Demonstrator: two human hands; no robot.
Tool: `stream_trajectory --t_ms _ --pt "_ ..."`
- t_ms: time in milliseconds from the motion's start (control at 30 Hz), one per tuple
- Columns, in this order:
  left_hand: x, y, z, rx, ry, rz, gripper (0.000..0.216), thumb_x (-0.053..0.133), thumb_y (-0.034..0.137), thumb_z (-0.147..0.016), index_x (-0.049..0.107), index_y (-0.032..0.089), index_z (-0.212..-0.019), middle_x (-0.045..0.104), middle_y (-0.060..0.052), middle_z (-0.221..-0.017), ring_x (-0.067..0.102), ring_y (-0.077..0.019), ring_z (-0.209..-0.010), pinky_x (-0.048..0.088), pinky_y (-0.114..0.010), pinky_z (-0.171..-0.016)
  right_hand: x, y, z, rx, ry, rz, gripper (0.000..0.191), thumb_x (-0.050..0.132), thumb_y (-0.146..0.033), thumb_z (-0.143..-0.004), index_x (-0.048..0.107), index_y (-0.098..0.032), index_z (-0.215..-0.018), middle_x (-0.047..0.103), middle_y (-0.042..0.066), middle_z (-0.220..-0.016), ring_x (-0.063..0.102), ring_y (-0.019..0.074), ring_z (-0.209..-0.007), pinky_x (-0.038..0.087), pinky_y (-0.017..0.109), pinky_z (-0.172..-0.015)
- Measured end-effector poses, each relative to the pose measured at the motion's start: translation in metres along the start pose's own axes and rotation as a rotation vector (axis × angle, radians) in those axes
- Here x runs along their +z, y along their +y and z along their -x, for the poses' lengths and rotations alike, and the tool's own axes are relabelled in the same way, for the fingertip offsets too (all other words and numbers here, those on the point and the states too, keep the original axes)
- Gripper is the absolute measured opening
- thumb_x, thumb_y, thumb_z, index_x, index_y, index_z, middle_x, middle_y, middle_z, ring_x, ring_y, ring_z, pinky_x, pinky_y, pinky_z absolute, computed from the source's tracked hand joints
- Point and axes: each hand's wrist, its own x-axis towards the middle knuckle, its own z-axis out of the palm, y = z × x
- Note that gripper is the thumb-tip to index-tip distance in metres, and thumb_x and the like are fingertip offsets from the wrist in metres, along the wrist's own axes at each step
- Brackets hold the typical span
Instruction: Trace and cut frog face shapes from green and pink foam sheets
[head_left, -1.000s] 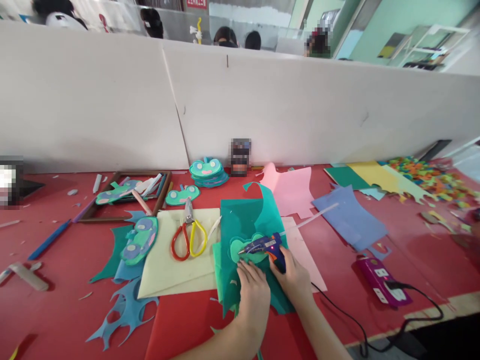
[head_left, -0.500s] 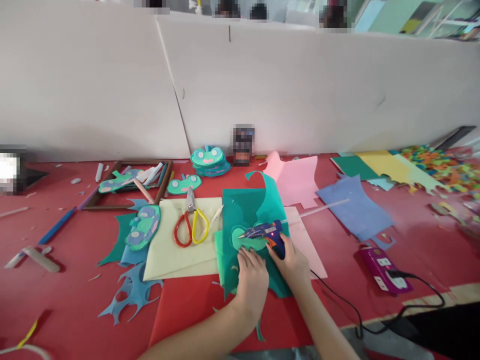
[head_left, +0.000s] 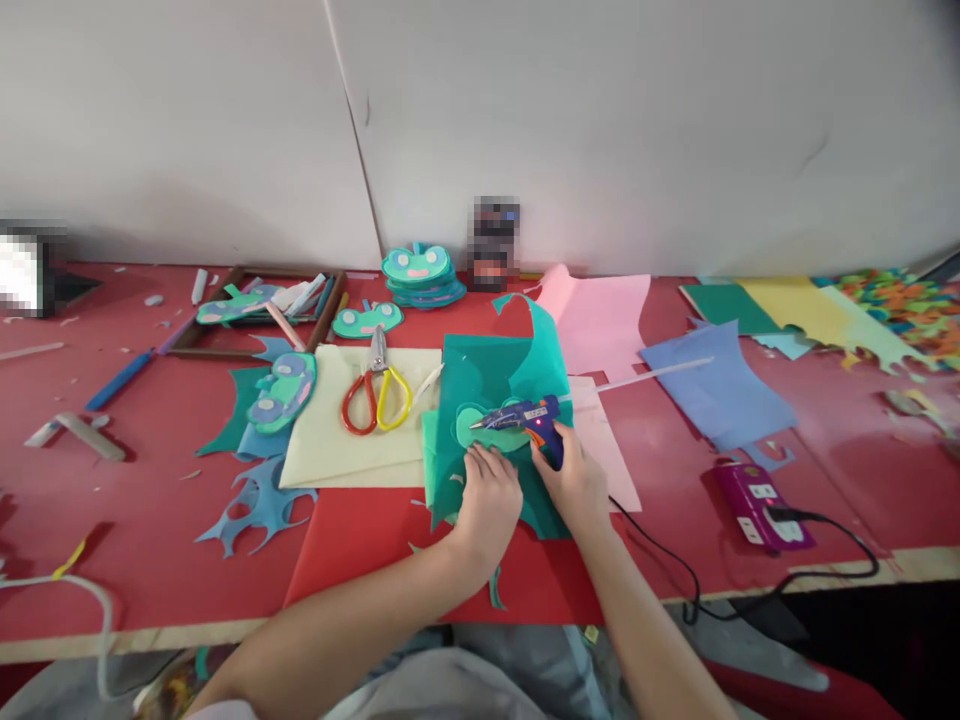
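Observation:
My right hand (head_left: 576, 480) is closed round the grip of a blue hot glue gun (head_left: 536, 413), which has a red light lit. The gun's nozzle points left, over a light green frog-face-shaped felt piece (head_left: 471, 428) on a dark green felt sheet (head_left: 487, 370). A clear glue stick (head_left: 660, 373) juts from the gun's back. At the lower edge of the light green piece, my left hand (head_left: 491, 500) lies with its fingers stretched flat on the felt. Whether the nozzle touches the piece I cannot tell.
Pliers-like scissors (head_left: 379, 385) with red and yellow handles lie on cream felt (head_left: 352, 460). Finished frog faces (head_left: 420, 275) are stacked behind. A brown frame tray (head_left: 217, 352) holds sticks. To the right are blue felt (head_left: 727, 400) and a purple power strip (head_left: 757, 510) with the plugged-in cord (head_left: 690, 580).
The camera view has tilted down, so the table's front edge and my lap show now. Both hands and the glue gun hold nearly the same place over the felt.

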Motion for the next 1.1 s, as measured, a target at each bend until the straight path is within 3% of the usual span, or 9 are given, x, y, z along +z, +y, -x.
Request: stream_trajectory --t_ms 667,900,1100 --pt "-0.008 -0.003 -0.002 -0.020 -0.091 0.169 0.038 0.034 0.008 -0.088 0.052 -0.006 -0.119 0.056 -0.032 -0.115 0.056 -0.0327 -0.109 0.041 -0.046 -0.091 -0.003 0.001 0.002 -0.041 0.041 -0.010 0.040 0.041 -0.041 -0.090 0.054 -0.012 -0.115 0.066 0.013 -0.103 0.066 0.0225 -0.076 0.050 0.030 -0.059" --pt "-0.008 -0.002 -0.002 0.007 -0.067 0.103 0.039 0.034 0.010 -0.088 0.050 -0.010 -0.117 0.056 -0.035 -0.112 0.057 -0.0343 -0.107 0.043 -0.045 -0.088 -0.009 0.003 0.004 -0.029 0.038 0.022 0.040 0.041 -0.041 -0.090 0.053 -0.013 -0.115 0.066 0.014 -0.105 0.066 0.0235 -0.078 0.050 0.031 -0.060" --pt "-0.006 -0.001 -0.003 -0.034 -0.106 0.142 0.040 0.031 0.010 -0.089 0.049 -0.005 -0.121 0.056 -0.031 -0.117 0.055 -0.0315 -0.110 0.041 -0.046 -0.091 -0.015 0.008 0.004 -0.002 0.047 0.006 0.040 0.042 -0.042 -0.090 0.054 -0.014 -0.115 0.065 0.014 -0.107 0.066 0.0239 -0.082 0.050 0.032 -0.065"
